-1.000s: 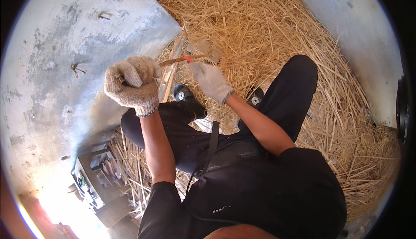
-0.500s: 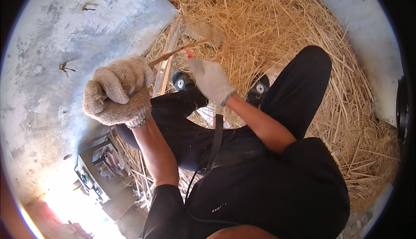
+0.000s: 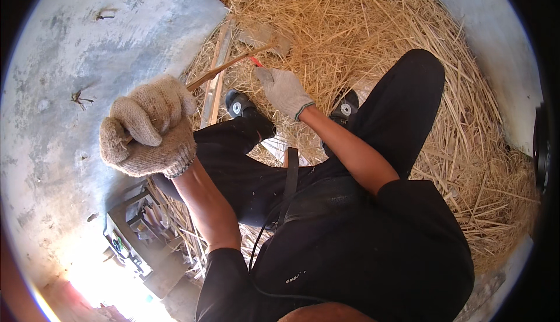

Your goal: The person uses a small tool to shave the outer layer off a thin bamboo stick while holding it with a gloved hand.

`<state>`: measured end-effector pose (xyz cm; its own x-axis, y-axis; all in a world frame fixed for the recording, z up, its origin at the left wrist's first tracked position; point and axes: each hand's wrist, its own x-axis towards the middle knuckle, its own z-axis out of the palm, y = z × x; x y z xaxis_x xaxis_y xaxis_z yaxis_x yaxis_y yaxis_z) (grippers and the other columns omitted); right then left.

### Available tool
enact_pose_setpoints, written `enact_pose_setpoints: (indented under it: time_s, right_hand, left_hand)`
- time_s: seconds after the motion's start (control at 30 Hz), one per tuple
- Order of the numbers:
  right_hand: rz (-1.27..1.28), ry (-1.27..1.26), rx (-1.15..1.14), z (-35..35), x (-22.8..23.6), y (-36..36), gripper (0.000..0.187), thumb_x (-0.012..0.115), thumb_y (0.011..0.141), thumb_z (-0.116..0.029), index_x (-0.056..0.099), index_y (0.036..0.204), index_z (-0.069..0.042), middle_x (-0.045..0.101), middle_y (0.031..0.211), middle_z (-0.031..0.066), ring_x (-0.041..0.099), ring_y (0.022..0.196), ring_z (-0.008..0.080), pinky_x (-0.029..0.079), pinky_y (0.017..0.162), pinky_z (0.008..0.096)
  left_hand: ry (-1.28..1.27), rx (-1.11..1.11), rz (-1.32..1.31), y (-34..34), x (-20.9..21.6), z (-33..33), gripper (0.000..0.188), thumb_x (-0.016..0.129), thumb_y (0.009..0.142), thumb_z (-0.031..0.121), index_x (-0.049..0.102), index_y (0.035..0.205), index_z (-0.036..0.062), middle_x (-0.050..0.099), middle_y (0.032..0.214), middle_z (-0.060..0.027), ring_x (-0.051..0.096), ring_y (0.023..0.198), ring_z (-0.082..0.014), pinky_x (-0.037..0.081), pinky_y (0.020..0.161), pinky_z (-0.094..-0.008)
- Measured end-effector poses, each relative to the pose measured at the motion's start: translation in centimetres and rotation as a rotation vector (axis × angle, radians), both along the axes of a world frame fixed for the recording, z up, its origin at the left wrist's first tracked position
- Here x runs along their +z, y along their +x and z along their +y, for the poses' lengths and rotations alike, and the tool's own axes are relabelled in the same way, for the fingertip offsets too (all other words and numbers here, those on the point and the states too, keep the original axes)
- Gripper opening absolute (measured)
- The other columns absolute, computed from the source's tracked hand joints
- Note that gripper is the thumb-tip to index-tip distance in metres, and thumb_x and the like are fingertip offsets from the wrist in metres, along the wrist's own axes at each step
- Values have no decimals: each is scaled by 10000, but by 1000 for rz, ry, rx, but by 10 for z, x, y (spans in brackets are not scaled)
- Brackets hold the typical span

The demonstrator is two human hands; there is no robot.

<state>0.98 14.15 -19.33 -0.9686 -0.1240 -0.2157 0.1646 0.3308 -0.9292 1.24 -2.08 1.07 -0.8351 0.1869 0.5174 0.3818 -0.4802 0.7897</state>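
Brown stick (image 3: 219,72) juts from my L hand (image 3: 150,125), fist closed round its near end, tip out toward the straw (image 3: 350,24). Prob. light, stiff, apt to snap if bent; best gripped nr mid. R hand (image 3: 284,93) pinches a red bit (image 3: 256,62) beside it, contact unclear.

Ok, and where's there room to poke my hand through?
Maybe the gap between the left hand and right hand, on the near side of the stick, over the left shoe. It's crowded below: straw spreads widely, and the box is cluttered.
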Motion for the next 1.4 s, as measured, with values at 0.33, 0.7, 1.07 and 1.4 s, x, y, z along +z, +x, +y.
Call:
enact_pose_setpoints:
  time_s: [0.33, 0.7, 1.07, 1.4]
  right_hand:
    - [-253, 300, -29, 20, -128, -14, 818, 221, 997, -649, 696, 979, 17, 662, 808, 296, 643, 832, 504, 480, 750, 553]
    - [71, 94, -9, -10, -9, 2, 660, 396, 1018, -555, 674, 1047, 43, 664, 856, 311, 661, 843, 479, 516, 731, 526]
    - [20, 313, -41, 23, -119, -3, 470, 412, 1027, -463, 565, 1144, -35, 647, 827, 296, 633, 781, 506, 481, 676, 573]
    - [301, -50, -100, 22, 47, 36, 356, 547, 1011, -372, 571, 970, -20, 581, 615, 225, 602, 554, 426, 432, 497, 515]
  left_hand:
    - [5, 27, 10, -14, 11, 14, 507, 469, 953, 411, 453, 526, 138, 376, 483, -32, 302, 410, -185, 330, 425, -381]
    - [-4, -6, 5, -5, 2, 2, 492, 452, 947, 397, 469, 526, 142, 380, 475, -23, 321, 425, -176, 348, 447, -382]
    - [5, -34, 26, -5, 0, -6, 459, 449, 923, 371, 475, 528, 138, 384, 486, -26, 346, 420, -191, 348, 446, -405]
    - [69, 72, 8, 2, 9, 9, 538, 410, 982, 412, 462, 520, 141, 357, 439, -22, 310, 376, -172, 331, 393, -376]
